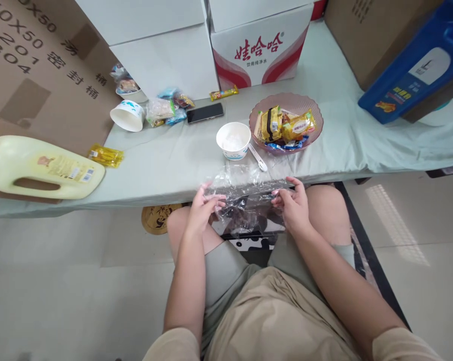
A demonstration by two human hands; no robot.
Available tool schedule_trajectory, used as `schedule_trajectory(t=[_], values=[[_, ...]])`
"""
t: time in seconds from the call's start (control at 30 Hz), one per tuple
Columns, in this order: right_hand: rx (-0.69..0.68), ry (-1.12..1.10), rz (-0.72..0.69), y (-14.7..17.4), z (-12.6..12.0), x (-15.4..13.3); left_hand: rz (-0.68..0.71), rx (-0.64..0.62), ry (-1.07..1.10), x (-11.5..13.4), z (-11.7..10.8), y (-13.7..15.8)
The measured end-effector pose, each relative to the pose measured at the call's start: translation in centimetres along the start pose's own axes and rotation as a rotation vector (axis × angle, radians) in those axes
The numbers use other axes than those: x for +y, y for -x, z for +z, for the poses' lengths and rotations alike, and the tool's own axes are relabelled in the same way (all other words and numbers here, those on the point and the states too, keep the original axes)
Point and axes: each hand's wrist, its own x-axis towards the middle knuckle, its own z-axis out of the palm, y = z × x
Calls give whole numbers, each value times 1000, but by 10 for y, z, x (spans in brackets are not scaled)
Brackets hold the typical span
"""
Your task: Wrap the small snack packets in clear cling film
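A sheet of clear plastic film [245,193] stretches between my two hands at the front edge of the table. My left hand [203,205] pinches its left side, and my right hand [293,204] pinches its right side. Just beyond the film stands a white paper bowl [234,143] with a blue print and something whitish inside. A small white folding cutter or clip-like tool [258,158] leans by the bowl. To the right of it, a pink glass bowl [316,133] holds several wrapped snacks [282,125].
Behind lie a black phone [205,113], a yellow snack bar [224,93], several snack packets [169,106] and a tipped paper bowl [127,115]. At the left are a yellow jug [41,168] and a yellow packet [106,156]. White cartons [262,50] and a blue bottle [414,65] stand around.
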Motion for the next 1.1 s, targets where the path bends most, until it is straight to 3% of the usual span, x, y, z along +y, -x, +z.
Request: schedule_trajectory(t=[0.07, 0.13, 0.2, 0.27, 0.37, 0.5, 0.7, 0.87, 0.97, 1.03, 1.1], values=[[48, -45, -54, -2, -4, -1, 78, 58, 128, 4, -7, 1], [62, -69, -74, -4, -5, -1, 109, 5, 204, 7, -11, 4], [56, -78, -77, -6, -6, 0, 85, -125, 142, 5, -11, 7], [33, -70, -75, -6, -7, 1, 95, -164, 17, 1, -9, 7], [-57, 0, -92, -5, -12, -3, 257, 10, -34, -5, -10, 2], [-207, 241, -190, -3, -23, -20, 419, 186, 13, -3, -20, -2], [-174, 690, -480, -6, -31, -32, 383, -22, -323, 2, -28, 9], [-283, 832, -494, -8, -40, -36, 630, 114, -510, -1, -35, 3], [-251, 940, -566, -6, -44, -45, 663, 99, -454, 0, -43, 2], [-205, 959, -657, -2, -44, -55, 630, -2, -313, 2, -48, 5], [-248, 946, -714, 3, -43, -65, 566, -128, -99, 4, -48, 9]])
